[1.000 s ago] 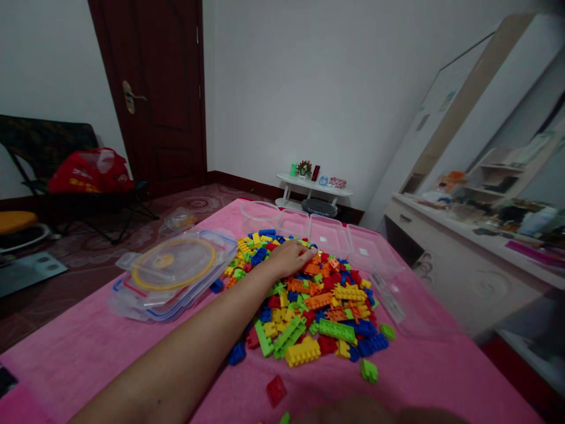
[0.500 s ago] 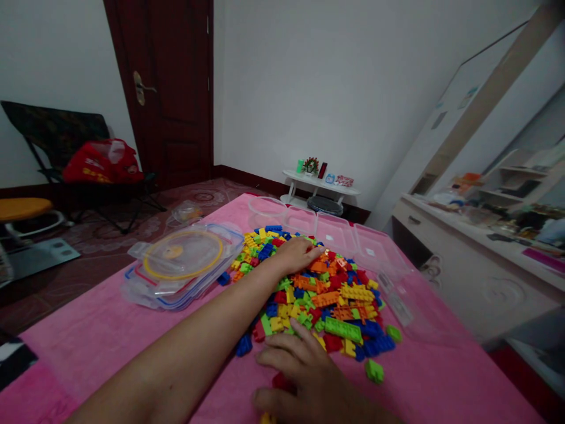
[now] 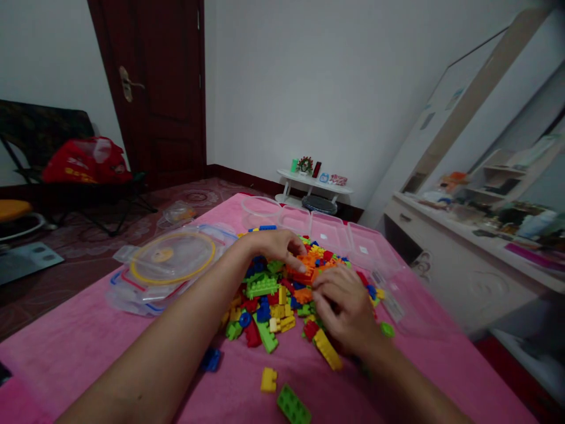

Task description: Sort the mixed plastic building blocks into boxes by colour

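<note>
A heap of coloured plastic building bricks (image 3: 265,287) is spread over the pink cloth. My left hand (image 3: 280,244) reaches across the heap, thumb and fingers apart, its fingertips by the orange bricks (image 3: 311,264) near the middle. Just right of them, my right hand (image 3: 346,306) is curled with its fingers together against the same orange bricks. What lies inside its grasp is hidden. A yellow brick (image 3: 327,350) lies under the right wrist. Closer to me are a loose green brick (image 3: 293,405) and a small yellow brick (image 3: 269,380).
Transparent plastic boxes (image 3: 326,227) line the table's far side, and another lies at the right. Stacked lids (image 3: 172,259) sit at the left. Beyond the table (image 3: 57,341) are a low white shelf (image 3: 313,181), a folding chair with a red bag (image 3: 88,162), and a dresser (image 3: 459,259).
My right hand has moved forward and right into the heap. My left hand has drawn slightly nearer. Bricks have shifted, and loose ones now lie near the front. The view has turned slightly right.
</note>
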A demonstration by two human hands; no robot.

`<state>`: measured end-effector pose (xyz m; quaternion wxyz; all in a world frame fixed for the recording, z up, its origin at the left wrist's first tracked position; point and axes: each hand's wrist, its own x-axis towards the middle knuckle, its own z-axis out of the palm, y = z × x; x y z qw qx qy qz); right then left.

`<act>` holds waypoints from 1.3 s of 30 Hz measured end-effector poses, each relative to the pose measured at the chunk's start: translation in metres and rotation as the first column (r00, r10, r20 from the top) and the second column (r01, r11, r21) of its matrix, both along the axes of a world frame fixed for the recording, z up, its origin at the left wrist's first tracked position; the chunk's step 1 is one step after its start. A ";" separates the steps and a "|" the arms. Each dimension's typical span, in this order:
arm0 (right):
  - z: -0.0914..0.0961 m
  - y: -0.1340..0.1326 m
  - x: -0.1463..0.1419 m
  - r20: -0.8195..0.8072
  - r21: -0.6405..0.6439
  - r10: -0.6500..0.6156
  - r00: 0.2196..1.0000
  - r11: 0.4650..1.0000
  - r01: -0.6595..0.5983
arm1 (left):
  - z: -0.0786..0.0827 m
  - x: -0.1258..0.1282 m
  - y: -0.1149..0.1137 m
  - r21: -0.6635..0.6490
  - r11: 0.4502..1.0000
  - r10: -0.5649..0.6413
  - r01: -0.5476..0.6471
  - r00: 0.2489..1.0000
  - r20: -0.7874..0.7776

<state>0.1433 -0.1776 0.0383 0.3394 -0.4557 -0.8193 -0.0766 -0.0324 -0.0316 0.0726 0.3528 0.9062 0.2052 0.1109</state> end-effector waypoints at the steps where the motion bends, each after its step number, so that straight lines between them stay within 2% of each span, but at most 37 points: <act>1: 0.009 0.009 0.005 -0.057 -0.015 -0.051 0.997 0.999 0.050 | 0.004 -0.004 0.000 -0.018 1.000 -0.017 0.017 1.000 -0.009; 4: 0.032 0.042 0.025 -0.144 -0.170 -0.220 0.965 0.966 0.195 | 0.010 -0.012 0.000 -0.067 0.998 0.003 -0.004 1.000 -0.011; 6: 0.039 0.060 0.042 -0.069 -0.312 -0.294 0.953 0.914 0.259 | 0.008 -0.013 0.002 -0.077 0.995 0.063 -0.063 0.998 0.000; 8: 0.036 0.070 0.061 0.062 -0.399 -0.325 0.944 0.858 0.322 | 0.003 -0.010 0.006 -0.063 0.987 0.153 -0.151 0.988 0.030; 12: 0.014 0.075 0.088 0.207 -0.458 -0.313 0.927 0.806 0.374 | -0.015 0.000 0.017 -0.002 0.944 0.327 -0.330 0.936 0.127; 15: 0.003 0.072 0.094 0.208 -0.472 -0.323 0.923 0.794 0.384 | -0.029 0.008 0.025 -0.006 0.936 0.347 -0.352 0.920 0.183; 18: 0.005 0.071 0.091 0.192 -0.480 -0.375 0.907 0.770 0.420 | -0.037 0.014 0.030 -0.045 0.947 0.320 -0.318 0.922 0.219; 20: 0.012 0.070 0.086 0.176 -0.494 -0.414 0.893 0.748 0.444 | -0.038 0.015 0.031 -0.010 0.940 0.332 -0.340 0.914 0.234; 22: 0.020 0.069 0.082 0.139 -0.493 -0.435 0.889 0.749 0.444 | -0.035 0.016 0.028 0.066 0.913 0.375 -0.404 0.891 0.256; 24: 0.027 0.068 0.078 0.059 -0.472 -0.426 0.903 0.785 0.401 | -0.032 0.016 0.023 0.142 0.907 0.351 -0.396 0.898 0.265; 26: 0.029 0.068 0.073 -0.063 -0.474 -0.417 0.907 0.812 0.341 | -0.028 0.015 0.018 0.169 0.948 0.234 -0.271 0.950 0.207; 28: 0.028 0.068 0.067 -0.229 -0.537 -0.434 0.871 0.803 0.259 | -0.025 0.013 0.013 0.138 0.980 0.132 -0.147 0.985 0.113; 29: 0.026 0.068 0.063 -0.315 -0.580 -0.445 0.838 0.790 0.201 | -0.024 0.012 0.011 0.112 0.986 0.120 -0.127 0.990 0.068; 31: 0.022 0.068 0.055 -0.459 -0.641 -0.454 0.764 0.765 0.069 | -0.021 0.010 0.008 0.081 0.984 0.158 -0.159 0.987 0.013; 34: 0.016 0.068 0.044 -0.618 -0.637 -0.436 0.654 0.766 -0.092 | -0.016 0.008 0.007 0.071 0.975 0.213 -0.213 0.977 0.005; 36: 0.014 0.068 0.039 -0.699 -0.619 -0.426 0.575 0.763 -0.187 | -0.013 0.010 0.007 0.040 0.971 0.233 -0.236 0.971 0.055; 39: 0.015 0.068 0.035 -0.769 -0.594 -0.423 0.479 0.749 -0.292 | -0.009 0.016 0.004 -0.094 0.960 0.278 -0.263 0.933 0.229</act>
